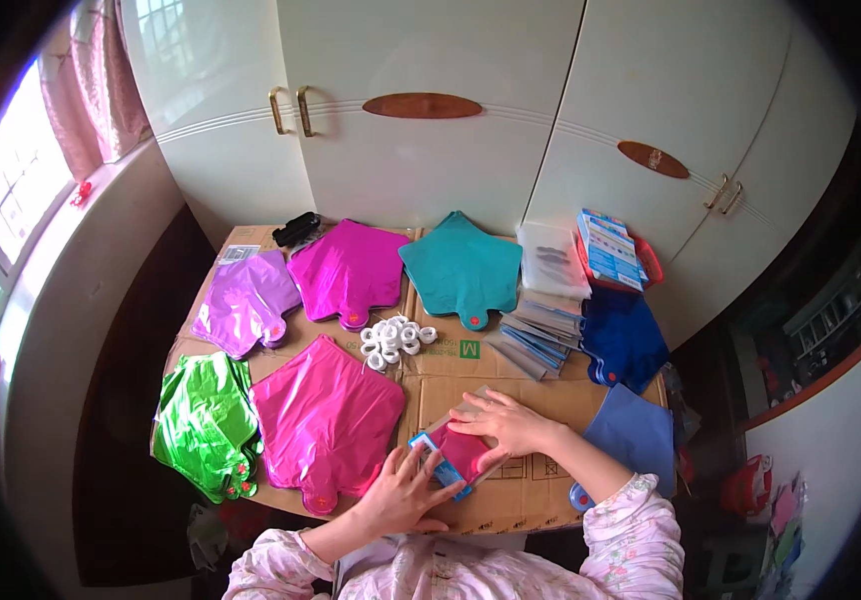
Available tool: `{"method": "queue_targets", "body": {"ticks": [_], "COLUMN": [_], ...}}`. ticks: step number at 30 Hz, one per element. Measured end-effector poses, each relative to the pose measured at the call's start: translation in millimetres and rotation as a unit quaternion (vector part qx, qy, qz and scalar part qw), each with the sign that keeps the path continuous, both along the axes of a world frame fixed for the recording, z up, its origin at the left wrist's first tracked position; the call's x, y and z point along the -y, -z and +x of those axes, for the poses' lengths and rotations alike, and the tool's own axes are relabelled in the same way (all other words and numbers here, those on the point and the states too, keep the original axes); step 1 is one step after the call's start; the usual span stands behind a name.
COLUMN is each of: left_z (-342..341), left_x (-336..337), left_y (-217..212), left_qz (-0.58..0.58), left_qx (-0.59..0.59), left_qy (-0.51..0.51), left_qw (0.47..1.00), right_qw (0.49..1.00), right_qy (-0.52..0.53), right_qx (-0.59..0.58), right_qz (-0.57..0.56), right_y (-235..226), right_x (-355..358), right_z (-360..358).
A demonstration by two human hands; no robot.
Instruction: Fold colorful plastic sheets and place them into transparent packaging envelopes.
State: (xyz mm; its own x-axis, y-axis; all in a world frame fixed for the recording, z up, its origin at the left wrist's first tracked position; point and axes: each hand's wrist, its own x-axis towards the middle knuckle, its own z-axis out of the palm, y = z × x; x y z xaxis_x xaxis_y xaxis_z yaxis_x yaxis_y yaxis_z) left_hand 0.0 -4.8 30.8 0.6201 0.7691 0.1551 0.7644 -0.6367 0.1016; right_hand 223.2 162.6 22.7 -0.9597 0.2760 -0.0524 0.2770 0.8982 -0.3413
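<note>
My left hand (404, 492) and my right hand (504, 421) both press on a small flat packet (458, 456) lying on the cardboard surface (511, 500). The packet holds a folded pink foil balloon and has a blue card edge at its near-left end. My left fingers rest on that blue end, while my right hand lies flat over the far end. Just left of the packet lies a large pink star foil balloon (326, 420).
Flat foil balloons cover the cardboard: green (206, 420), purple (244, 303), magenta (349, 270), teal (463, 265), dark blue (623, 338). White tape rolls (396, 338) sit mid-table. Stacked packets (541, 335), a red basket (648, 262), white cupboard doors (431, 150) behind.
</note>
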Motion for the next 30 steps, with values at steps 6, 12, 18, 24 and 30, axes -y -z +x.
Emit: {"method": "queue_targets", "body": {"ticks": [6,12,18,24,30], "left_z": [37,44,42,42,41], "left_x": [22,22,25,25,24], "left_y": [1,0,3,1,1], "left_qz": [-0.001,0.017,0.007,-0.003,-0.004], "left_qx": [-0.005,-0.006,0.009,0.017,0.018], "left_qy": [-0.089,-0.111,-0.116,-0.111,-0.107], "left_qw": [0.996,0.994,0.993,0.994,0.994], "right_qw": [0.984,0.954,0.973,0.957,0.946], "right_qy": [0.094,0.052,-0.008,-0.053,-0.057], "right_qx": [-0.153,-0.206,-0.105,-0.120,-0.131], "right_qz": [-0.006,0.210,0.203,0.259,0.292], "right_y": [-4,6,1,9,-10], "right_x": [-28,-44,-57,-70,-69], "right_z": [-77,-162,-174,-178,-173]}}
